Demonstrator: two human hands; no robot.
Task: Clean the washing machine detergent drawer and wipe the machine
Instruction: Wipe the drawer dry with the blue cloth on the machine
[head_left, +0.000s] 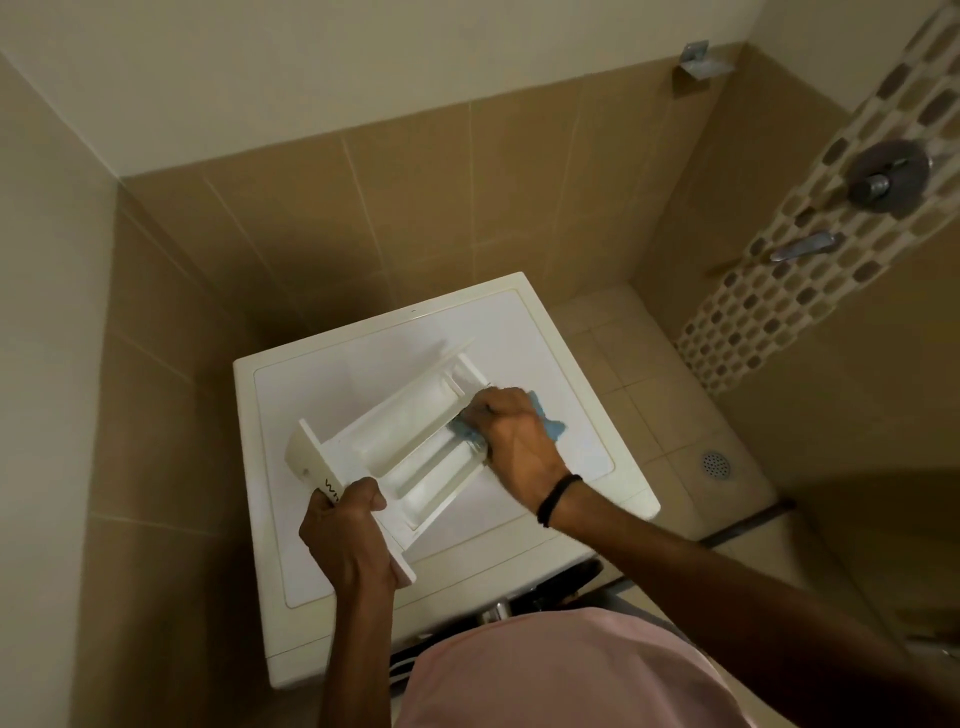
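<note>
The white detergent drawer (410, 441) lies removed on top of the white washing machine (519, 338), its front panel toward the near left. My left hand (345, 530) grips that front panel at its near end. My right hand (511, 436) holds a blue cloth (550, 423) bunched in its fingers and presses it into the drawer's far compartment. Most of the cloth is hidden under the hand. A black band circles my right wrist.
The machine stands in a corner of tan tiled walls. To the right lies a tiled shower floor with a round drain (716, 464); a shower valve (885, 176) and a spout (802, 247) sit on the mosaic strip. The machine's dark door opening (566, 579) shows below its front edge.
</note>
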